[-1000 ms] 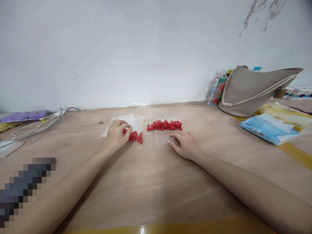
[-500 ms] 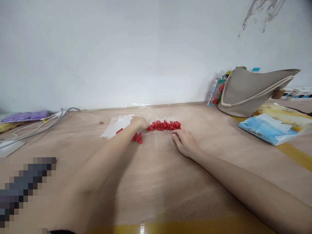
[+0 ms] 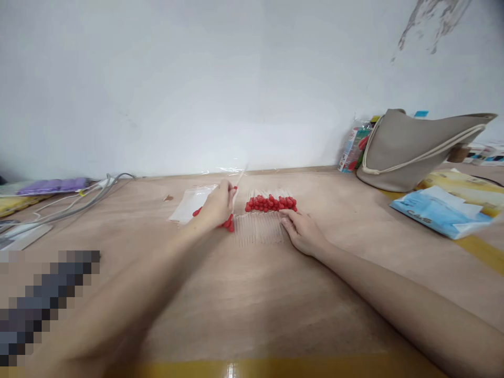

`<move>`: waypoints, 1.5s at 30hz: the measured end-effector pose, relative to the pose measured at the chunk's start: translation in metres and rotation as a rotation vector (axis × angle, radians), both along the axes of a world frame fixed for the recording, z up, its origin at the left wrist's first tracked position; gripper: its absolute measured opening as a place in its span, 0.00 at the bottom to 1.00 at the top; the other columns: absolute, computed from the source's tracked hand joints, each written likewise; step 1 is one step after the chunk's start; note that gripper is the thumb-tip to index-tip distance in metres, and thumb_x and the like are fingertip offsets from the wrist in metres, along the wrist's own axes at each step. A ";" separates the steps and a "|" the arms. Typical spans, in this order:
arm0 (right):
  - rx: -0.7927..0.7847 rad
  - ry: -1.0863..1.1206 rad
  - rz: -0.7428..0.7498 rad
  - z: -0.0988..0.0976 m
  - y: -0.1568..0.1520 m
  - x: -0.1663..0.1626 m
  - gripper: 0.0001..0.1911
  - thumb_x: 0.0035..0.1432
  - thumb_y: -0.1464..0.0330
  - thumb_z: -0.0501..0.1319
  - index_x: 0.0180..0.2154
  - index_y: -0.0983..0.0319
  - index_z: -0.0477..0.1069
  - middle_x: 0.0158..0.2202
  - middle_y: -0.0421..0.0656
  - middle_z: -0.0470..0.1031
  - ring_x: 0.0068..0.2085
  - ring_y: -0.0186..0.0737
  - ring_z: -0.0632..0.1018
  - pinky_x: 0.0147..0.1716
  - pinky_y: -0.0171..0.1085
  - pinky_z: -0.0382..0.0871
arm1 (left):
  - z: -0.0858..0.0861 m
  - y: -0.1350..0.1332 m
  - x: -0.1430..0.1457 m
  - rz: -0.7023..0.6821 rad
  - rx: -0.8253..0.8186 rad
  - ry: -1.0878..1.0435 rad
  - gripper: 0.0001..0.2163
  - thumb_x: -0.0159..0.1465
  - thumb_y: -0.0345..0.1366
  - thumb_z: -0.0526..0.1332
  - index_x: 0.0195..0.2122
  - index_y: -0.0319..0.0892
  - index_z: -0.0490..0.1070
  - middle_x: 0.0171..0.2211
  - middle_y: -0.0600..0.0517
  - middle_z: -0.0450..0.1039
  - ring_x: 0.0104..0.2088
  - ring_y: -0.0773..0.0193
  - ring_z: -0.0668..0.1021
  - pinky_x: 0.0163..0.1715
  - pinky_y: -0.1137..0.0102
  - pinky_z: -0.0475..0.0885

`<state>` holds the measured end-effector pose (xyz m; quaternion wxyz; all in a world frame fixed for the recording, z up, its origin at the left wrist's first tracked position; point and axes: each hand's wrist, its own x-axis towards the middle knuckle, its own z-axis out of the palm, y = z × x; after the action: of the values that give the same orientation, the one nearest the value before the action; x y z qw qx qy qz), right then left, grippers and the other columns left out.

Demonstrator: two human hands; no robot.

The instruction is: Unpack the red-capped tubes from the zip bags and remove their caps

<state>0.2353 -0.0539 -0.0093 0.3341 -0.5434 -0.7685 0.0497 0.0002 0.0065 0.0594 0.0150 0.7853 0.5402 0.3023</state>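
A row of clear thin sticks (image 3: 260, 228) lies side by side on the wooden table (image 3: 252, 304), each with a red bead-like tip (image 3: 271, 202). My left hand (image 3: 216, 207) is pinched on one clear red-tipped stick (image 3: 238, 181), lifted and tilted up just left of the row. A small heap of loose red pieces (image 3: 227, 224) lies under that hand, on a clear plastic bag (image 3: 188, 205). My right hand (image 3: 301, 231) rests flat on the table, fingers stretched, touching the right end of the row.
A beige bag (image 3: 413, 149) stands at the back right, with a colourful packet (image 3: 352, 148) beside it. A blue packet (image 3: 439, 211) and yellow sheets lie at the right. Grey cables (image 3: 79, 202) and a purple item (image 3: 51, 185) lie at the left. A white wall is behind.
My left hand moved from the loose red pieces to the left end of the row and lifted one stick. My right hand stayed at the row's right end.
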 end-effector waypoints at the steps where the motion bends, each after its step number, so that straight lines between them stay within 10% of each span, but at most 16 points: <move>1: 0.008 0.021 0.005 0.000 0.000 0.001 0.16 0.61 0.67 0.47 0.48 0.63 0.63 0.41 0.47 0.73 0.42 0.45 0.71 0.42 0.45 0.59 | -0.007 -0.013 -0.005 -0.063 0.035 0.034 0.08 0.64 0.36 0.47 0.38 0.41 0.62 0.29 0.50 0.69 0.29 0.62 0.72 0.29 0.68 0.65; 10: 0.204 0.225 0.101 -0.001 0.000 0.003 0.18 0.61 0.64 0.47 0.51 0.63 0.59 0.38 0.47 0.71 0.39 0.41 0.72 0.40 0.41 0.63 | -0.064 -0.055 -0.031 -0.346 0.400 0.096 0.07 0.64 0.34 0.52 0.41 0.41 0.66 0.35 0.48 0.68 0.37 0.63 0.72 0.38 0.68 0.69; 45: 0.489 -0.292 0.441 0.013 -0.024 -0.027 0.12 0.61 0.67 0.51 0.31 0.59 0.71 0.21 0.38 0.68 0.28 0.33 0.65 0.39 0.40 0.54 | -0.046 -0.072 -0.005 -0.568 0.283 0.396 0.13 0.65 0.37 0.49 0.26 0.40 0.66 0.24 0.51 0.65 0.29 0.64 0.65 0.31 0.66 0.57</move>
<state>0.2081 -0.0778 0.0038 0.3222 -0.2698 -0.8961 -0.1429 -0.0050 -0.0651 0.0131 -0.1150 0.9414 0.2460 0.2001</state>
